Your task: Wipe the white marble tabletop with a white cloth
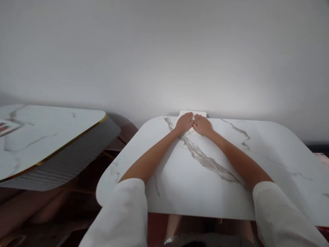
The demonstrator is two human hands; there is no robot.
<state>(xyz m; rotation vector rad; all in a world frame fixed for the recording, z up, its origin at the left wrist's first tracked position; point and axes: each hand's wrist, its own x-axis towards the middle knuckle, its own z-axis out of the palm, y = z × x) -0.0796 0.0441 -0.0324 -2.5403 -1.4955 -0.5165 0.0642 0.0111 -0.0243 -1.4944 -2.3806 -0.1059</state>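
A white cloth [202, 112] lies at the far edge of a white marble-patterned table [174, 178], its back end reaching to the wall side. My left hand [184, 123] rests palm down on the cloth, fingers extended forward. Beside it, my right hand [203, 125] also lies flat on the cloth, and the two thumbs come close together at the middle. Both arms stretch out over the tabletop. The parts of the cloth under the palms are hidden.
A plain pale wall [164, 55] rises behind the table. To the left stands a second marble-patterned table [59, 127] with a gold edge and ribbed side; a printed sheet or card [8, 127] lies on it. Dark furniture shows in the gap between the tables.
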